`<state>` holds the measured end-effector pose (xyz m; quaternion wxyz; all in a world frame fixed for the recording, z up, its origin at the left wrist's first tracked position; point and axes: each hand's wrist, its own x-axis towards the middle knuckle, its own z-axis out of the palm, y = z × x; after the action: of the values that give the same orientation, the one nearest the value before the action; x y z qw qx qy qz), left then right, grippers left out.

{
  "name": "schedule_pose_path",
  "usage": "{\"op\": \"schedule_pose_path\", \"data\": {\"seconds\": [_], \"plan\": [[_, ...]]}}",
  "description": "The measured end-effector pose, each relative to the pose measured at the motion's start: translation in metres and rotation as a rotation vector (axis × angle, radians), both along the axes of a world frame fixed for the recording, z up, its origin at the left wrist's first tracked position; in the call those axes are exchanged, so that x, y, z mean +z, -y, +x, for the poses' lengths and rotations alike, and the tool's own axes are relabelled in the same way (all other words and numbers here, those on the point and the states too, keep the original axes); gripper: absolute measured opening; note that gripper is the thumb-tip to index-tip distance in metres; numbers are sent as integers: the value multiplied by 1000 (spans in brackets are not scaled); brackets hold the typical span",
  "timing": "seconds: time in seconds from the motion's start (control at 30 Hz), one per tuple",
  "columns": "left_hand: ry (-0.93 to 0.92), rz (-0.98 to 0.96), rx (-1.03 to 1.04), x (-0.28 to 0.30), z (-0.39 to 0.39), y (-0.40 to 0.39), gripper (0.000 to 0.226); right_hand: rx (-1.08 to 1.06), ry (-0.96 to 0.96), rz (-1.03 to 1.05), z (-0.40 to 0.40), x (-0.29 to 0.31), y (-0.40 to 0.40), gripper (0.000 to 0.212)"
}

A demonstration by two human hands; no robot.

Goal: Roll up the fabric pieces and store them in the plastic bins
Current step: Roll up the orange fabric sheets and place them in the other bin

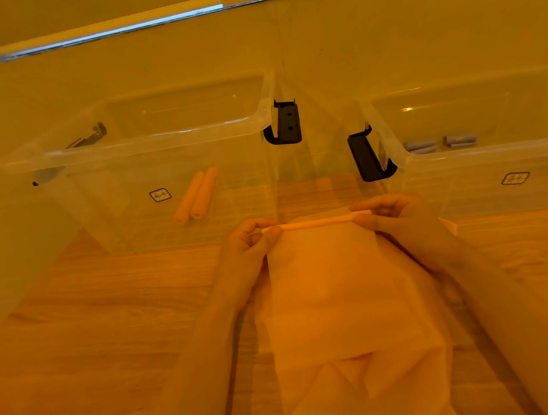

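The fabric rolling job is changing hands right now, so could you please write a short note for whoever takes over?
Left hand and right hand: each pinches one end of the first thin roll at the far edge of the pale fabric sheet, which lies on the wooden table.
Left bin: two orange fabric rolls inside.
Right bin: two grey fabric rolls inside.
Done: four rolls stored.
Left: finish rolling this sheet toward you and store it in a bin. More fabric seems to lie under it, but how much is unclear.

Orange fabric [337,285]; clear bins [161,142] with black latches [284,123].
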<state>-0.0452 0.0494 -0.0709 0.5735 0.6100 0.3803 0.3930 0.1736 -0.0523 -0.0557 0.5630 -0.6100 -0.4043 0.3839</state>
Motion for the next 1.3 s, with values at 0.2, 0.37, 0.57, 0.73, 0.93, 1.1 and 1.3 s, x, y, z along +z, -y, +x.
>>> {"op": "schedule_pose_path", "data": {"seconds": [0.2, 0.37, 0.57, 0.73, 0.93, 1.1, 1.3], "plan": [[67, -31, -47, 1, -2, 1, 17, -12, 97, -6, -3, -2, -1, 10], [91, -73, -33, 0, 0, 0, 15, 12, 2, 15, -2, -1, 0, 14], [84, -77, -54, 1, 0, 0, 23, 5, -26, 31, -2, -1, -1, 10], [58, -22, -30, 0, 1, 2, 11, 20, -42, 26, 0, -2, -1, 22], [102, -69, -41, 2, 0, 3, 19, 26, 144, -12, -2, -4, -3, 11], [82, -44, -3, 1, 1, 2, 13, 45, 104, 13, -1, -4, -2, 15], [78, -93, -20, 0, 2, 1, 19, 7, 29, 45, 0, -4, -3, 13]]}}
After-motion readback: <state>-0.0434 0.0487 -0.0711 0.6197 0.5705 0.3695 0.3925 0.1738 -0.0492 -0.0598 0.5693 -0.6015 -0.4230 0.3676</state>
